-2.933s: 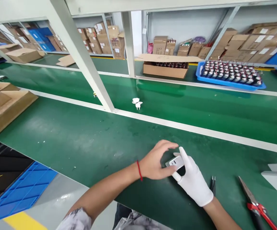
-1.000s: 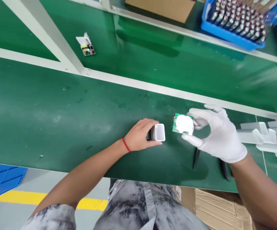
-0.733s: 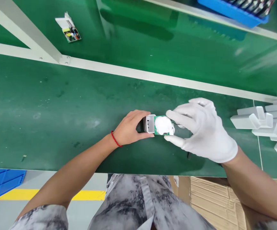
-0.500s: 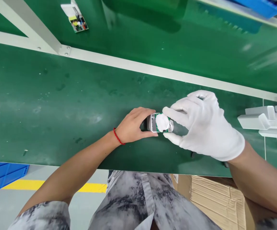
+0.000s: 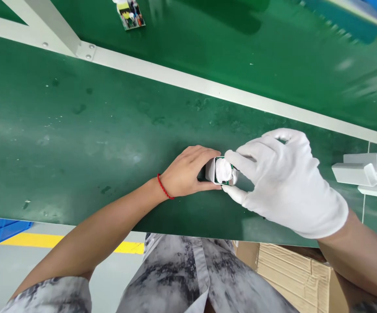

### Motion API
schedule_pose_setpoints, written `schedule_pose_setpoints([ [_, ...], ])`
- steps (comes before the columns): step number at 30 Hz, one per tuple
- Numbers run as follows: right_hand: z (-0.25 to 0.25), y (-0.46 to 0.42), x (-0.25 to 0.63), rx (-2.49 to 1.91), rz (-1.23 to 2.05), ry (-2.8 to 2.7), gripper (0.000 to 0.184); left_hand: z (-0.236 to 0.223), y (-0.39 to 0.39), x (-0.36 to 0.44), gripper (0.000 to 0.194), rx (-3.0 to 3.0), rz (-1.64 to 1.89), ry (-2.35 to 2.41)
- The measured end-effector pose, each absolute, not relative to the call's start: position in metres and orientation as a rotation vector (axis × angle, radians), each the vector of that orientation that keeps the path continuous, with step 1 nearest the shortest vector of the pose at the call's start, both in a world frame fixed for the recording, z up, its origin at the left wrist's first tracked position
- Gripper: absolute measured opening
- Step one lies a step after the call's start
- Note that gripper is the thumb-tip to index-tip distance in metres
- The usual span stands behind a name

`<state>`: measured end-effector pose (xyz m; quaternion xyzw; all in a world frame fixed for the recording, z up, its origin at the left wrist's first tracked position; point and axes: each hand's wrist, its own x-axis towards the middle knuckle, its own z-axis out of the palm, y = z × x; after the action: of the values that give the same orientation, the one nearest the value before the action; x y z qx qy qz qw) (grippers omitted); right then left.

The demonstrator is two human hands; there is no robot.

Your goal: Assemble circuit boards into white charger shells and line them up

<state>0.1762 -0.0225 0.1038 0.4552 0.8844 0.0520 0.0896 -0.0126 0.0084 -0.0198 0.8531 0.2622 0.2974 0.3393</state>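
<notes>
My bare left hand, a red cord at its wrist, grips a small white plastic housing between thumb and fingers. In the housing's open end sits a green circuit board, largely covered by a round white blob of what looks like paste. My right hand wears a white glove and pinches the board's right side between thumb and forefinger. A whitish part of the board sticks out at the right, toward the gloved palm. The lower part of the housing is hidden by my left hand.
Several white plastic housings lie stacked at the right on the green table. Behind the white metal rail lies another circuit board. A cardboard box stands below the table edge, and a blue crate at lower left.
The board has slid further into the housing, and the housing's rim now surrounds more of it. Both hands have shifted slightly right in view, and the camera view has moved a little.
</notes>
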Motion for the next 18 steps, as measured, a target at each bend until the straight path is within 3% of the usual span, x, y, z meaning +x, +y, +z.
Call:
schedule_pose_setpoints([
  [18, 0.1059, -0.0207, 0.1749, 1.354, 0.167, 2.695, 0.012, -0.0195, 0.0089, -0.0109, 0.051, 2.222, 0.852, 0.634],
])
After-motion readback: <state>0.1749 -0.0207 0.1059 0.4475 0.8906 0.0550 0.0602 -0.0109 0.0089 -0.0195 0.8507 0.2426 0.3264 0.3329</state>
